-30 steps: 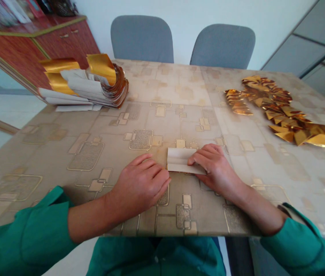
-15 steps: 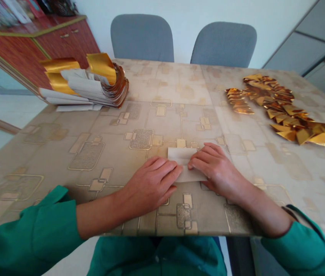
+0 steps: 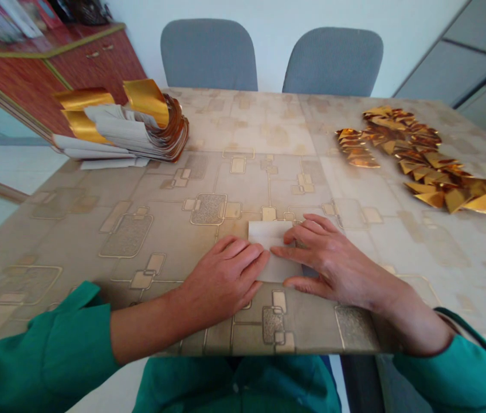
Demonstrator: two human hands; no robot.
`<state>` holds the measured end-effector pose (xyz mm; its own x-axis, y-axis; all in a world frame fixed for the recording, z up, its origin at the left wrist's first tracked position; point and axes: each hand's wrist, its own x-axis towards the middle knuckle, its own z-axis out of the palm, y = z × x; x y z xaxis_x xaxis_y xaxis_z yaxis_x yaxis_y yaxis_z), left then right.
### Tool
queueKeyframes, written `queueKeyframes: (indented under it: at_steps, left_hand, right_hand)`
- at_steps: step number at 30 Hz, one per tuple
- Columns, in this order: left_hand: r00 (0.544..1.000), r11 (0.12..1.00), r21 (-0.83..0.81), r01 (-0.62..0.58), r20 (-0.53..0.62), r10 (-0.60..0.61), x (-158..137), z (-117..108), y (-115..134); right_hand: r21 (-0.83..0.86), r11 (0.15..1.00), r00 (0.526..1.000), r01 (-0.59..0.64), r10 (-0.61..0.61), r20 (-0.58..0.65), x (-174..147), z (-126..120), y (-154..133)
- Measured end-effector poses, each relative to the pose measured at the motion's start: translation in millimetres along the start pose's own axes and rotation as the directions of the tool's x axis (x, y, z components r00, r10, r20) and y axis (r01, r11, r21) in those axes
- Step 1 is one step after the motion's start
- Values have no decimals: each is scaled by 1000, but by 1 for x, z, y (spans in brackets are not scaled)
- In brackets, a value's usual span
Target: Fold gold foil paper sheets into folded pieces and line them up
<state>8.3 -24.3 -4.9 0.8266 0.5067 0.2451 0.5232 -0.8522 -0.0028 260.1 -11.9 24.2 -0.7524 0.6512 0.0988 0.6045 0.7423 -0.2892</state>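
Note:
A small pale sheet of paper [image 3: 283,267] lies on the patterned tabletop in front of me, with a crease running across it. My left hand [image 3: 229,272] is closed, its fingers pressed together at the paper's left side, the thumb tucked below. Over the right part of the paper is my right hand [image 3: 322,258], its fingers spread and the thumb apart, fingertips resting on the sheet. The paper's right end is hidden beneath that hand.
At the back left stands a bent stack of papers [image 3: 140,135] with gold faces and pale backs. Folded gold foil pieces [image 3: 430,158] lie in a winding row on the right. Beyond the far table edge are two grey chairs [image 3: 208,54].
My right hand's fingers have spread apart and its thumb has moved toward me. More of the paper's near part now shows. My left hand stays in nearly the same place.

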Motion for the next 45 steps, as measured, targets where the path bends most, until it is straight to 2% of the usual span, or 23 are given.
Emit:
queueKeyframes:
  at_steps: [5,11,15,18,23,27,30,33,36,41,45]
  left_hand:
    - [1000,1000,-14,15,6,-15,-2,-3,0]
    - [998,1000,-10,4,-55,-5,-6,-3,-6]
    - [994,1000,17,-22,-107,24,-5,-3,-11]
    - [992,998,27,-51,-112,54,-2,-2,-14]
    - [994,998,19,-54,-95,55,4,1,-18]
    - [993,998,-16,-62,-99,60,6,3,-21]
    - [990,993,-55,-104,-104,98,7,6,-18]
    - [988,989,-83,-119,-112,109,7,7,-13]
    - [991,991,-115,-66,-126,52,8,5,-14]
    - [972,968,-169,186,-115,-207,12,5,-29]
    - [946,924,-236,302,-44,-321,18,9,-34]
  right_hand:
    - [-74,997,999,-6,3,-46,-7,-4,8]
    - [-146,989,996,33,-46,-82,-11,-8,15]
    - [-131,991,994,27,-41,-103,-12,-10,19]
    - [-73,997,984,-32,19,-175,-8,-7,18]
    - [6,980,934,-200,193,-302,4,12,9]
    - [-48,967,942,-252,233,-242,7,23,7]
    - [-110,960,939,-257,221,-264,7,23,9]
    - [-113,977,957,-182,150,-246,7,20,8]
    - [-52,994,980,-96,85,-181,8,20,5]
    - [-20,991,979,-131,126,-162,10,23,4]
    - [-28,990,977,-141,134,-164,10,23,4]
